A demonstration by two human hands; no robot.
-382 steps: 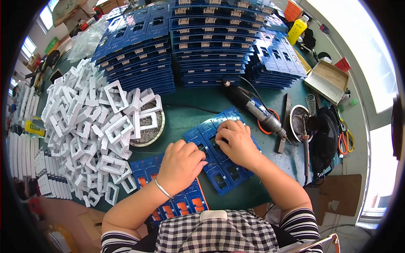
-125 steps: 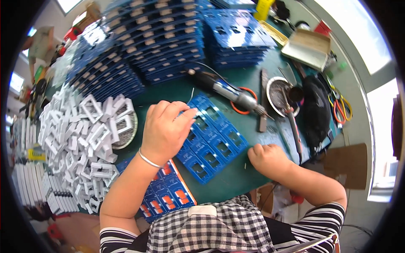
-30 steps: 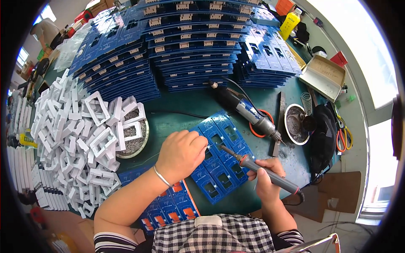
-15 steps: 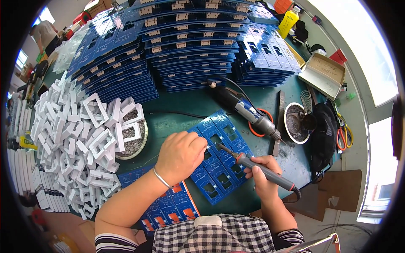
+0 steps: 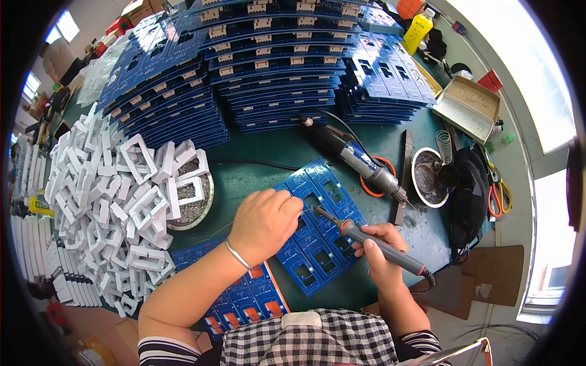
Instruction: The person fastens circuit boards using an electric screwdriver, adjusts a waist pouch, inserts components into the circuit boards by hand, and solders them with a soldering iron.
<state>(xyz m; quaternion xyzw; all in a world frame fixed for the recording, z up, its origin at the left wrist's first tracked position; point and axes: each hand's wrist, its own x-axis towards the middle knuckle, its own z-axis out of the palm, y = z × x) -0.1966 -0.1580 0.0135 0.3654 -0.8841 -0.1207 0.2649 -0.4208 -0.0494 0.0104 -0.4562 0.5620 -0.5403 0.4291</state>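
Observation:
A blue circuit board [image 5: 292, 255] with rectangular cutouts lies slanted on the green table. Over its left edge my left hand [image 5: 267, 221] is closed, fingertips pinched together near the iron's tip. A thin solder wire [image 5: 215, 233] trails out to the left of that hand. My right hand [image 5: 384, 259] grips a grey soldering iron [image 5: 394, 254] by its handle. The iron's tip points left at the board, close to my left fingertips; whether it touches the board I cannot tell. Partly beneath my left forearm lies another blue board [image 5: 235, 303] with orange showing through its cutouts.
Tall stacks of blue boards [image 5: 278, 85] stand along the back. White plastic frames [image 5: 113, 213] are heaped at left, over a round dish [image 5: 194, 213]. A power screwdriver [image 5: 357, 160], a bowl [image 5: 421, 196] of grey bits, scissors [image 5: 499, 195] and an open box [image 5: 467, 110] lie at right.
My left hand has shifted very slightly right and down. The soldering iron's tip has moved a little to the left. A person in the far left background has straightened somewhat.

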